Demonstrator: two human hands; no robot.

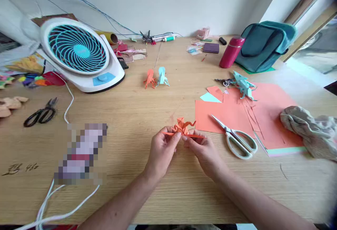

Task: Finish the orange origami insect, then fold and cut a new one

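Note:
Between my two hands is an orange origami figure [181, 126] with several thin folded points sticking out. My left hand [163, 149] pinches its left side, thumb on the near edge. My right hand [201, 149] grips the right side the same way, and the two thumbs nearly meet at the middle. The fingertips beneath the paper are mostly hidden. White-handled scissors [238, 140] lie to the right of my right hand, their blades resting over orange paper sheets [210, 116]. Beyond my hands stand an orange paper insect [150, 78] and a light blue paper insect [162, 76].
A white fan [79, 47] stands at the back left, near black-handled pliers [40, 112]. A blurred-out object [81, 154] and white cables [47, 202] lie left. A larger blue paper figure [243, 85], a pink bottle [231, 52], a teal bag [263, 47] and a crumpled cloth [312, 130] are right.

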